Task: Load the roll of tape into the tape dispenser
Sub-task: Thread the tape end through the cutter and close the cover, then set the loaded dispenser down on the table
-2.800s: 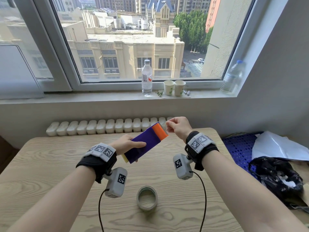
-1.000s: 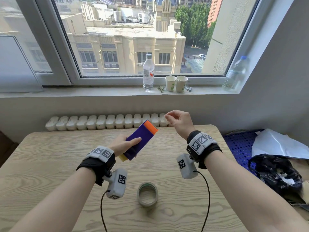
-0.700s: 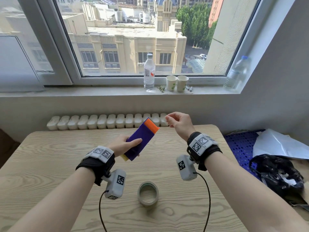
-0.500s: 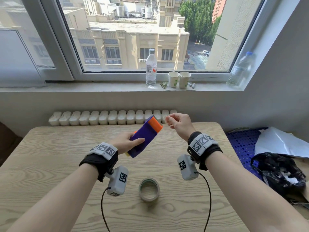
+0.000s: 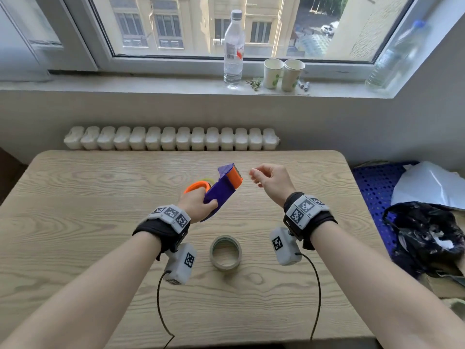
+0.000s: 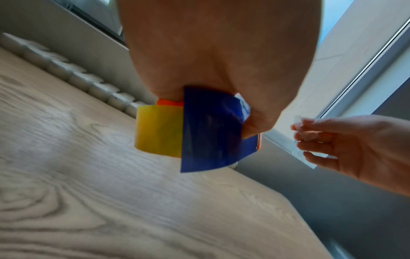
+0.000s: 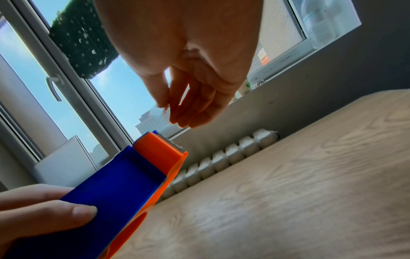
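The left hand grips the tape dispenser by its purple body, fingers and thumb curled round it, holding it above the bench. Compared with half a second ago the dispenser has been turned: its orange cutter end with the toothed blade now faces the camera, and an orange ring and a yellow band show behind the hand, where before only the flat purple side was seen. The roll of tape lies flat on the bench between the two forearms, nearer the person than the dispenser, in the same spot as earlier. The right hand remains just right of the cutter, apart from it, thumb and forefinger pinching a small clear scrap, other fingers loosely curled.
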{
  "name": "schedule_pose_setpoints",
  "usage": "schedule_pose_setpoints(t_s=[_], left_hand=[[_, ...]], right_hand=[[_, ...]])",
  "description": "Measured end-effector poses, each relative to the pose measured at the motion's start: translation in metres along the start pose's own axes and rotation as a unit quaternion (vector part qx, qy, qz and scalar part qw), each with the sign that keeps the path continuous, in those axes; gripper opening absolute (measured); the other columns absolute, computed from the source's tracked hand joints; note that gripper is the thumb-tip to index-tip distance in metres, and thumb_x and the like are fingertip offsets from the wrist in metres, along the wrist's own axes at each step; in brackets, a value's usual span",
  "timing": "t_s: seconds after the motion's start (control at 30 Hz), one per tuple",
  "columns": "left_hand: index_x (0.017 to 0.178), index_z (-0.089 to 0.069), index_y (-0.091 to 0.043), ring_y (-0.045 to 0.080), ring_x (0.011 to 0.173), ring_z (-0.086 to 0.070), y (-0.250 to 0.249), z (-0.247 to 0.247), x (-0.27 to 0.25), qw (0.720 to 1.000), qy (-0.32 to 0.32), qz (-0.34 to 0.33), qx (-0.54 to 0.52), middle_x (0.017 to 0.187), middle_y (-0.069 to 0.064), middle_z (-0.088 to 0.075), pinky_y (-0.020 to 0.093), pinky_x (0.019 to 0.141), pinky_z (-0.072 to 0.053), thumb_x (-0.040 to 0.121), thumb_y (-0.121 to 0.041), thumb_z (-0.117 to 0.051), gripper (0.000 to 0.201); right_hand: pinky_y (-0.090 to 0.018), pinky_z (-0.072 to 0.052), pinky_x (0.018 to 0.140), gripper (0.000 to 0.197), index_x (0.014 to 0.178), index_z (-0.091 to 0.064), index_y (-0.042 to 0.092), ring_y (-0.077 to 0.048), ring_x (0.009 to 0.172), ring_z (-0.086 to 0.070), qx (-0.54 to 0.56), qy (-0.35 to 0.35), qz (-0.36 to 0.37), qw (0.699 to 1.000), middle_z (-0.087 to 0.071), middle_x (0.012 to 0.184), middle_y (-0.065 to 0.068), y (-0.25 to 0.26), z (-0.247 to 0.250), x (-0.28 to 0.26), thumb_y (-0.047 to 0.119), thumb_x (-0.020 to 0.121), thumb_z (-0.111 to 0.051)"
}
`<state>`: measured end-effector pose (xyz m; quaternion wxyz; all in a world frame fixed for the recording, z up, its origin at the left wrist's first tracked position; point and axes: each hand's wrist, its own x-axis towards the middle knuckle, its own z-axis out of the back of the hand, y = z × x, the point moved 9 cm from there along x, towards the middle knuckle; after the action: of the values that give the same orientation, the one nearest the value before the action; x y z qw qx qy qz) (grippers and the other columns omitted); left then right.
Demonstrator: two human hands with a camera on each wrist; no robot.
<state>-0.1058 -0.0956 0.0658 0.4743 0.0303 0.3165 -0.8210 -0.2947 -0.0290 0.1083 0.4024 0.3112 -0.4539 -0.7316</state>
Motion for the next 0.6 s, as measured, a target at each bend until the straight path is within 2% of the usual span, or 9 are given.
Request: schedule_pose_setpoints(t_s=[0.07, 0.17, 0.27, 0.33, 0.43, 0.53, 0.6], left_hand=[[0.085, -0.048, -0.010, 0.034, 0.096, -0.057, 0.007, -0.013, 0.004, 0.998, 0.000, 0.003, 0.059, 0.087, 0.014, -0.057, 0.034, 0.079, -0.036, 0.088, -0.034, -0.049, 0.025], [0.103, -0.050, -0.004, 0.034, 0.103, -0.058, 0.019, -0.034, 0.011, 0.991, 0.017, 0.003, 0.133, 0.101, 0.016, -0.065, 0.037, 0.093, -0.033, 0.093, -0.035, -0.044, 0.033], [0.100, -0.049, -0.008, 0.033, 0.105, -0.058, 0.030, -0.051, 0.020, 0.988, 0.026, 0.010, 0.154, 0.095, 0.013, -0.062, 0.037, 0.097, -0.030, 0.094, -0.033, -0.044, 0.026], [0.102, -0.050, -0.008, 0.032, 0.105, -0.057, 0.038, -0.060, 0.026, 0.988, 0.029, 0.023, 0.152, 0.096, 0.011, -0.062, 0.036, 0.098, -0.030, 0.092, -0.032, -0.048, 0.026], [0.109, -0.049, -0.008, 0.030, 0.113, -0.055, 0.048, -0.071, 0.037, 0.986, 0.027, 0.029, 0.164, 0.113, 0.013, -0.064, 0.036, 0.100, -0.028, 0.090, -0.033, -0.050, 0.032], [0.118, -0.045, -0.007, 0.030, 0.121, -0.048, 0.054, -0.084, 0.046, 0.979, 0.049, 0.015, 0.198, 0.124, 0.017, -0.058, 0.038, 0.104, -0.025, 0.092, -0.035, -0.046, 0.039], [0.119, -0.044, -0.006, 0.031, 0.124, -0.046, 0.055, -0.091, 0.050, 0.975, 0.060, 0.006, 0.215, 0.127, 0.017, -0.056, 0.040, 0.106, -0.024, 0.092, -0.037, -0.044, 0.040]], right_hand=[[-0.038, -0.050, 0.074, 0.013, 0.082, -0.068, 0.005, -0.019, 0.068, -0.057, -0.007, 0.005, -0.016, 1.000, -0.062, 0.068, -0.004, -0.019, -0.009, 0.000, 0.013, 0.087, -0.059], [-0.037, -0.049, 0.072, 0.018, 0.069, -0.063, 0.020, -0.016, 0.066, -0.058, -0.023, 0.014, -0.036, 0.999, -0.062, 0.064, 0.002, -0.046, -0.021, -0.002, 0.015, 0.086, -0.060], [-0.040, -0.052, 0.075, 0.024, 0.064, -0.060, 0.028, -0.017, 0.067, -0.059, -0.035, 0.024, -0.059, 0.997, -0.062, 0.062, 0.005, -0.069, -0.032, -0.005, 0.017, 0.085, -0.062], [-0.042, -0.052, 0.077, 0.019, 0.067, -0.063, 0.026, -0.018, 0.068, -0.060, -0.040, 0.029, -0.072, 0.996, -0.062, 0.063, 0.006, -0.083, -0.038, -0.005, 0.019, 0.084, -0.062], [-0.044, -0.053, 0.078, 0.017, 0.068, -0.064, 0.026, -0.017, 0.068, -0.060, -0.043, 0.034, -0.091, 0.994, -0.062, 0.063, 0.006, -0.101, -0.044, -0.004, 0.020, 0.084, -0.063], [-0.044, -0.053, 0.080, 0.010, 0.078, -0.070, 0.015, -0.018, 0.071, -0.061, -0.050, 0.044, -0.107, 0.992, -0.064, 0.067, 0.001, -0.115, -0.051, -0.006, 0.020, 0.084, -0.063], [-0.042, -0.052, 0.080, 0.013, 0.082, -0.071, 0.010, -0.018, 0.071, -0.061, -0.053, 0.049, -0.121, 0.990, -0.065, 0.068, 0.001, -0.124, -0.055, -0.008, 0.020, 0.085, -0.063]])
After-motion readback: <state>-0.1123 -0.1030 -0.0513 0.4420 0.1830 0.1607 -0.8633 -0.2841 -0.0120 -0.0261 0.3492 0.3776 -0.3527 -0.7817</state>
